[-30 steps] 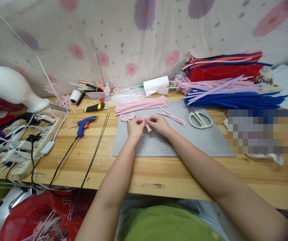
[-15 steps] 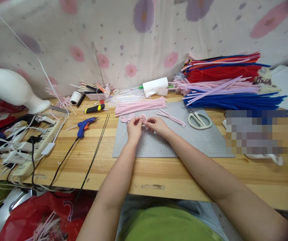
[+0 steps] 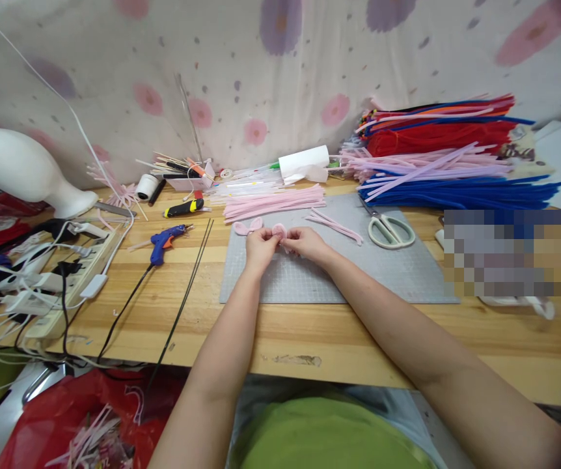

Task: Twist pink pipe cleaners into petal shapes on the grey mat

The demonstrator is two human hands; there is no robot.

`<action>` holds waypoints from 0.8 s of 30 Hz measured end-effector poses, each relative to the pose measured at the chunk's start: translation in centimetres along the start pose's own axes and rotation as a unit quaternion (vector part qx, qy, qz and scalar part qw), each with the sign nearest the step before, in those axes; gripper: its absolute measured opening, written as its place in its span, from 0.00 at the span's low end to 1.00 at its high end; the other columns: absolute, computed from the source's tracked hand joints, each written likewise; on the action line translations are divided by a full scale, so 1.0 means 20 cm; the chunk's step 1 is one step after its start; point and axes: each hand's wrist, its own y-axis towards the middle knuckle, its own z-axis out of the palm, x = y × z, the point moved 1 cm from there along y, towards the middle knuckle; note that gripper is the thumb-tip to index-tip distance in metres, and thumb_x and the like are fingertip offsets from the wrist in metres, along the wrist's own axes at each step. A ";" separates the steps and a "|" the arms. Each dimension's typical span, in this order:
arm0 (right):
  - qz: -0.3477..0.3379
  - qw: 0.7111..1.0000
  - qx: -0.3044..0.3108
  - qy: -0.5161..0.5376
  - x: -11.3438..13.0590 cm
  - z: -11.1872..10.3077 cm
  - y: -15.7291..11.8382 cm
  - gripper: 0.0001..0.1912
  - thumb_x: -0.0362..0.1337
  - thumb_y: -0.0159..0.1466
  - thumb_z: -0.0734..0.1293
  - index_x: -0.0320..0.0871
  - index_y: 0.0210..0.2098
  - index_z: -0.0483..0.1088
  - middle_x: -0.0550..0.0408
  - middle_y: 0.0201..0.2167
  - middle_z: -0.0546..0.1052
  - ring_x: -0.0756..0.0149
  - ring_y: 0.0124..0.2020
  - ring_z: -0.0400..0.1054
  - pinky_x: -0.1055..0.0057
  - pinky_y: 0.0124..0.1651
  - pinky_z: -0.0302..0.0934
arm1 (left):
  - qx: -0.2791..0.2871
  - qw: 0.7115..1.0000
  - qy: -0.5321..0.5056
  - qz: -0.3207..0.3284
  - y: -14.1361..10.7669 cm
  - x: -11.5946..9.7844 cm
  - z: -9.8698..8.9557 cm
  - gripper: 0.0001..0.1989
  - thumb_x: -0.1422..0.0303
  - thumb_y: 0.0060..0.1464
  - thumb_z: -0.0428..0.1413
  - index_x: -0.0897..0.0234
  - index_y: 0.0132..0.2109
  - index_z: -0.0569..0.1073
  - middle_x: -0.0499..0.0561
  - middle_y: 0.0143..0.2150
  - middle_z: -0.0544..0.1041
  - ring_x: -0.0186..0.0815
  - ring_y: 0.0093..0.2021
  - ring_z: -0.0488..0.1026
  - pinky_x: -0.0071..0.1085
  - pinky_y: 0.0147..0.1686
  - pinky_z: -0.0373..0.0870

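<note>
Fuzzy pink loops [image 3: 279, 230] are pinched between the fingertips of both the left hand [image 3: 261, 247] and the right hand [image 3: 307, 243], just above the flat, grid-lined grey mat [image 3: 358, 277].

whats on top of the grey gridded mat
Loose pink fuzzy stems, pale-handled scissors and a looped pink fuzzy piece; a thick pink stem bundle covers part of the mat. The left hand and right hand hold another pink piece above it, hiding what lies beneath.

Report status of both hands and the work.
Left hand and right hand pinching small looped pink fuzzy piece. Green-handled metal scissors aside; nothing blocking.
</note>
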 end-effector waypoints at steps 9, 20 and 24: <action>0.008 0.999 0.017 -0.036 -0.02 0.00 0.01 0.10 0.39 0.50 0.61 0.40 0.18 0.62 0.60 0.14 0.66 0.78 0.15 0.55 0.78 0.19 0.47 | -0.010 0.997 0.070 -0.010 0.01 0.00 0.00 0.08 0.65 0.37 0.59 0.67 0.22 0.70 0.46 0.19 0.70 0.28 0.21 0.67 0.25 0.24 0.65; 0.001 0.997 0.062 -0.053 0.03 -0.01 -0.03 0.12 0.41 0.51 0.59 0.40 0.17 0.62 0.59 0.14 0.66 0.77 0.15 0.55 0.77 0.19 0.47 | 0.069 0.995 -0.027 0.067 0.00 -0.05 -0.03 0.12 0.66 0.35 0.60 0.67 0.31 0.75 0.50 0.30 0.75 0.30 0.31 0.70 0.27 0.33 0.65; 0.004 0.998 0.067 -0.004 0.02 -0.02 -0.03 0.11 0.42 0.51 0.61 0.40 0.19 0.61 0.60 0.14 0.64 0.77 0.14 0.54 0.77 0.18 0.46 | 0.052 0.995 -0.079 0.019 0.01 -0.03 -0.03 0.11 0.65 0.34 0.60 0.68 0.28 0.74 0.48 0.25 0.74 0.28 0.25 0.68 0.26 0.28 0.64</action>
